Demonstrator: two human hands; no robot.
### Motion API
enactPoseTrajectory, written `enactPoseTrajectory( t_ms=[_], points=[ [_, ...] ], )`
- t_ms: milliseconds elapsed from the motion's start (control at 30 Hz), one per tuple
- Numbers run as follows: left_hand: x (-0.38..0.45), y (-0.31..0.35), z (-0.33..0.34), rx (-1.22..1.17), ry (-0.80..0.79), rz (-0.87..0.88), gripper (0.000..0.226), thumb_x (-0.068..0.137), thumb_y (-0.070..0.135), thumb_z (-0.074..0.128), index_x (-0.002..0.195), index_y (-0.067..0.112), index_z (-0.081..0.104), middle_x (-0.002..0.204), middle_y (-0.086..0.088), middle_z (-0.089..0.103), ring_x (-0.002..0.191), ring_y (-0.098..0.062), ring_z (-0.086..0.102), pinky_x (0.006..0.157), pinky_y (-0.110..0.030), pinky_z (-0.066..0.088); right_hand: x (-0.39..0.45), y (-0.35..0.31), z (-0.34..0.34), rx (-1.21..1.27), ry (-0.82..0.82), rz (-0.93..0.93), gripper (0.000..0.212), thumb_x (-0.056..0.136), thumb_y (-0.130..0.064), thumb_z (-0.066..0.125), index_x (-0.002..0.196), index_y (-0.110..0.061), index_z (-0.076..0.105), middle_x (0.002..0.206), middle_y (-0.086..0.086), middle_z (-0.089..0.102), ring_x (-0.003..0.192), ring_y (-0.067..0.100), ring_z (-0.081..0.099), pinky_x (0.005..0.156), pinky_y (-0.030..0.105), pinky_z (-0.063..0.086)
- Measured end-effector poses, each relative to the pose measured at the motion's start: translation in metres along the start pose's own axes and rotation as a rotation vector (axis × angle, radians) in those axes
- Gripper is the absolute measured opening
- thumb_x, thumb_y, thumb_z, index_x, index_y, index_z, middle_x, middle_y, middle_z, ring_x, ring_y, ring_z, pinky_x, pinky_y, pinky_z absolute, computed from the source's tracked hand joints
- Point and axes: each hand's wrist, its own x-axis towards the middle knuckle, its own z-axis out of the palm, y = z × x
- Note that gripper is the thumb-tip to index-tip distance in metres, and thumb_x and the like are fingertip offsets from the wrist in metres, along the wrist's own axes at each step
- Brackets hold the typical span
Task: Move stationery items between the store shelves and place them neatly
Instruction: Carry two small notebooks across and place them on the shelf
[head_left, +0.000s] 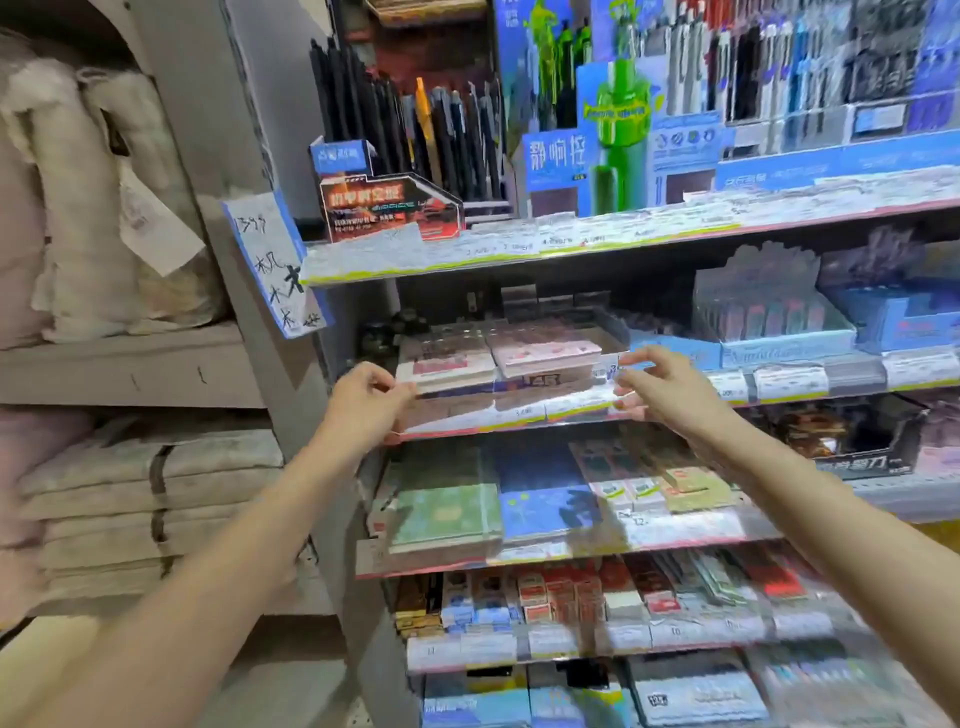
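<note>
Both hands, left hand and right hand, flank the clear tray.

You have two flat pink-and-white packs lying side by side at the left end of the second shelf. The left pack lies flat; the right pack sits slightly higher on a dark-lettered box.
</note>
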Motion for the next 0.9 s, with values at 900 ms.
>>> enactPoseTrajectory(
  t_ms=[900],
  points=[
    [0.084, 0.004, 0.009, -0.346, -0.302, -0.515, 0.008, 0.086, 0.015, 0.062, 0.092, 0.010, 0.063, 0.076, -0.010, 0.073, 0.055, -0.016, 0.071, 0.042, -0.027, 0.056, 0.114, -0.015, 0.010, 0.157, -0.378, 0.604, 0.013, 0.090, -0.017, 0.057, 0.093, -0.005, 0.057, 0.061, 0.011, 0.071, 0.053, 0.022, 0.071, 0.042, 0.023, 0.055]
  ],
)
